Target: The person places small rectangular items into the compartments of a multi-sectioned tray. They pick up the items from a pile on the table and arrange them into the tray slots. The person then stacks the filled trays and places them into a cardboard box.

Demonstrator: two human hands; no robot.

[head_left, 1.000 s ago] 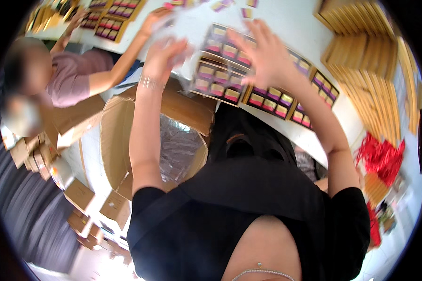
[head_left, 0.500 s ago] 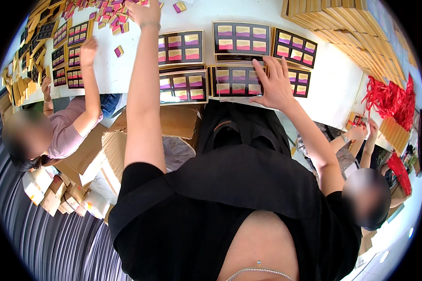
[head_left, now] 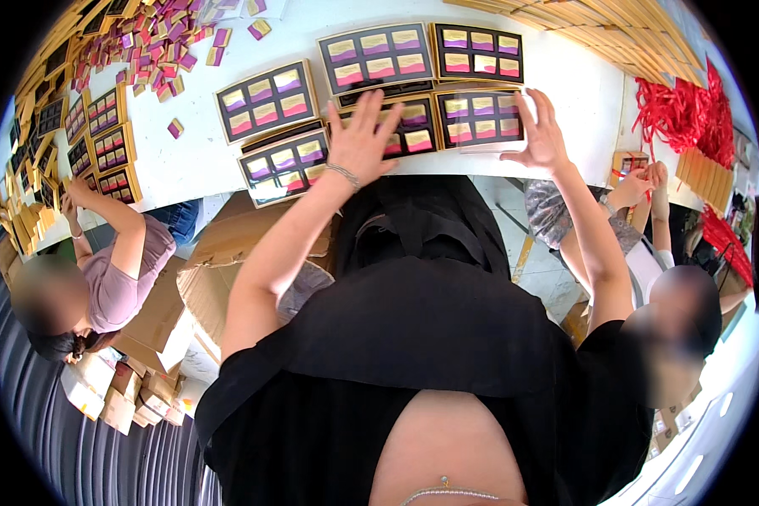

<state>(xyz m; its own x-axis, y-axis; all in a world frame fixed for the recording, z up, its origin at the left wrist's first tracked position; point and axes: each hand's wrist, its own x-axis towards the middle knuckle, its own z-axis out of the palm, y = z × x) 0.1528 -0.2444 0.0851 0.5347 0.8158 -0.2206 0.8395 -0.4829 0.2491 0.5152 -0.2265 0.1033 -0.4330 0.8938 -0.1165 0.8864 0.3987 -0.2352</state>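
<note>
Two rows of black, gold-edged boxes lie before me, holding small squares in gold, purple and pink. My left hand [head_left: 363, 139] is palm down, fingers spread, over the near middle box [head_left: 417, 126], hiding part of it. A clear flat cover [head_left: 489, 148] lies over the near right box [head_left: 481, 118], slightly past its front edge. At that box's right edge is my right hand [head_left: 542, 135], thumb and fingers apart; whether it presses on the cover I cannot tell. Beyond are the far middle box [head_left: 375, 59] and far right box [head_left: 478, 51]; two more sit at left.
Loose small squares [head_left: 156, 51] are heaped at the far left, near more filled boxes [head_left: 110, 148]. Stacked gold-edged boxes [head_left: 599, 34] and red ribbons [head_left: 683, 110] are at right. A person works on each side of me. An open carton [head_left: 219, 261] stands below the table.
My left hand has come back from the far left to the near middle box. My right hand has shifted from that box to the near right one. The view has swung rightward.
</note>
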